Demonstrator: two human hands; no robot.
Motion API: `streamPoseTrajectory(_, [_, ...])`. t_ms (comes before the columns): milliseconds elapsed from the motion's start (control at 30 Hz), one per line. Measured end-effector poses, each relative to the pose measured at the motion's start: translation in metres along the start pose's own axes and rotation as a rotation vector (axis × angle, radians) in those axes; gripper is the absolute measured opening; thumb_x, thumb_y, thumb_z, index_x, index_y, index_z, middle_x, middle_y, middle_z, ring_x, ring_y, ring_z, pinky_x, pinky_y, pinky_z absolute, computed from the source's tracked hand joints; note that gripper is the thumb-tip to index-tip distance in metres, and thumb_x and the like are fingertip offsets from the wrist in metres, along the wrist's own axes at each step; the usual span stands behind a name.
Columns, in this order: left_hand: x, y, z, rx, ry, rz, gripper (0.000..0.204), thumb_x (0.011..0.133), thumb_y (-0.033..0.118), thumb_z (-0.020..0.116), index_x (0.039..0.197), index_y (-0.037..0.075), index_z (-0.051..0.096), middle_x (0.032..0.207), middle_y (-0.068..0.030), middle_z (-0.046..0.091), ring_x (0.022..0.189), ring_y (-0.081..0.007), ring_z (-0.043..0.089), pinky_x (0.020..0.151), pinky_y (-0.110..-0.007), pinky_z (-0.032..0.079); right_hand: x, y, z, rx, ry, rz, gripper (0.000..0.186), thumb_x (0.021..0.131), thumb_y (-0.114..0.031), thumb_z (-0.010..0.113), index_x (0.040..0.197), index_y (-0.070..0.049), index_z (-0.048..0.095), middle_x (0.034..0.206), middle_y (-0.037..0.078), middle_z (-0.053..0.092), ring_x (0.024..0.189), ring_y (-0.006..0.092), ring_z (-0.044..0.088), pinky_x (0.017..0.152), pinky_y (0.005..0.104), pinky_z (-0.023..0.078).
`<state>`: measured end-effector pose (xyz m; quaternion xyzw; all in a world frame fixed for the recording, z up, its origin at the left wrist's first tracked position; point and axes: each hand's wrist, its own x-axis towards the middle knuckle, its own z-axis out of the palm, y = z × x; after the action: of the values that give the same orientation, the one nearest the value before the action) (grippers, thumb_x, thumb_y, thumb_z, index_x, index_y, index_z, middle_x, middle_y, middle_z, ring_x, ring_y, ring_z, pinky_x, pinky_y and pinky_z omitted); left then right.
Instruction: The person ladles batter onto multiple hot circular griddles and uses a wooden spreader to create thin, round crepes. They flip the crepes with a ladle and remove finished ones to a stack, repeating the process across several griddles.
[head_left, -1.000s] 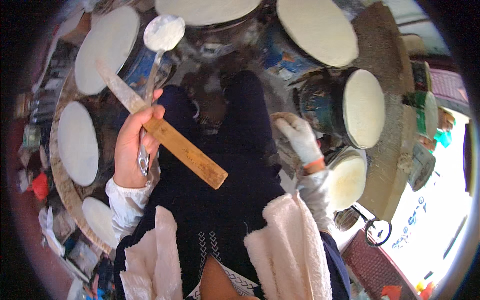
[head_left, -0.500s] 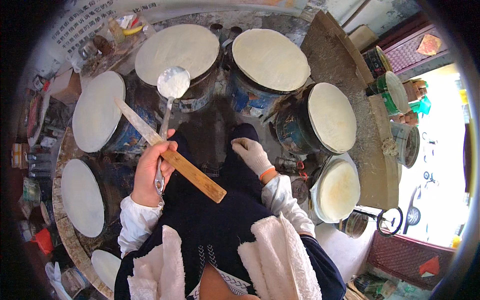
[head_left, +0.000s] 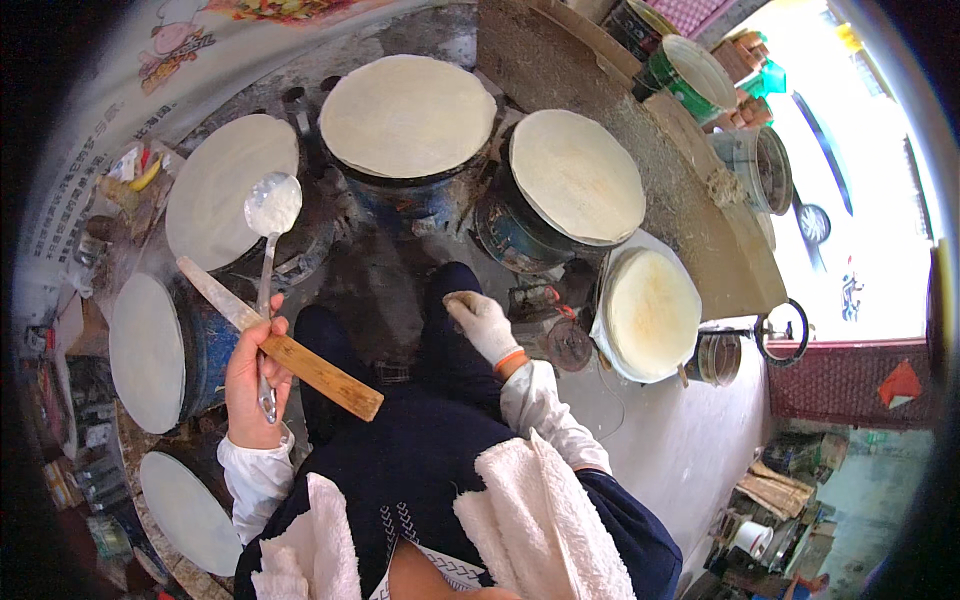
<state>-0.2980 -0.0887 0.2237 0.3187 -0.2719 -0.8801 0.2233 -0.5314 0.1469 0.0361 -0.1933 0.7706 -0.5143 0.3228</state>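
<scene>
In my left hand [head_left: 255, 370] are a metal ladle [head_left: 268, 275] and a flat wooden scraper [head_left: 320, 375], crossed in one grip. White batter coats the ladle's bowl, which appears in front of a round griddle [head_left: 225, 195] at the upper left. The scraper's pale, thin end points up and left. My right hand [head_left: 483, 325], in a white knit glove with an orange cuff, rests near my knee, fingers curled in and nothing visible in them. Thin pale batter sheets cover the griddles around me, including the far one [head_left: 408, 115] and the right one [head_left: 577, 177].
A pile of round flatbreads [head_left: 655, 310] lies on white sheeting at the right. Beyond a cardboard barrier [head_left: 725, 255] stand a green bucket [head_left: 690, 78] and a clear bucket [head_left: 755, 165]. More griddles, one [head_left: 148, 350] and another [head_left: 188, 510], curve round my left.
My view and body have turned to the right, so the griddles and flatbread pile sit farther left in view. Both hands keep their grip and pose.
</scene>
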Motion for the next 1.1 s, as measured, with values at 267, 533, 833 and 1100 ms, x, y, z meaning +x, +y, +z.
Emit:
streamPoseTrajectory(267, [0.029,-0.013,0.031,0.002,-0.057,-0.050,0.036,0.102,0.013,0.051,0.134,-0.003,0.050,0.097,-0.0042,0.066,0.051,-0.0007,0.046,0.044,-0.015,0.039,0.006,0.020,-0.132,-0.165,0.404,0.039,0.026,0.092,-0.019,0.067,0.109,0.000,0.071,0.097,0.011,0.074,0.088,0.0147,0.068,0.083,0.0295,0.053])
streamPoseTrajectory(533, [0.058,-0.025,0.056,0.008,-0.058,-0.055,0.040,0.102,0.013,0.052,0.138,-0.003,0.047,0.097,-0.0040,0.064,0.048,-0.0012,0.045,0.042,-0.016,0.039,0.077,0.050,-0.246,-1.218,0.741,-0.042,0.038,0.088,-0.017,0.062,0.126,-0.011,0.060,0.133,0.013,0.058,0.128,0.0348,0.051,0.105,0.0494,0.041])
streamPoseTrajectory(833, [0.072,-0.029,0.073,0.006,-0.038,-0.052,0.041,0.102,0.012,0.050,0.140,-0.003,0.043,0.096,-0.0035,0.064,0.047,-0.0011,0.045,0.041,-0.016,0.040,0.145,0.037,-0.246,-1.281,0.380,-0.385,0.028,0.094,-0.033,0.059,0.116,-0.019,0.067,0.115,0.006,0.068,0.118,0.0251,0.059,0.103,0.0476,0.041])
streamPoseTrajectory(1100, [0.073,-0.035,0.089,0.094,0.063,-0.047,0.044,0.103,0.014,0.050,0.144,-0.002,0.043,0.094,0.0004,0.068,0.045,-0.0004,0.045,0.038,-0.015,0.038,0.164,-0.018,-0.400,-0.351,1.234,-0.480,0.027,0.092,-0.029,0.071,0.095,-0.002,0.072,0.091,0.010,0.072,0.081,0.0230,0.067,0.074,0.0379,0.054])
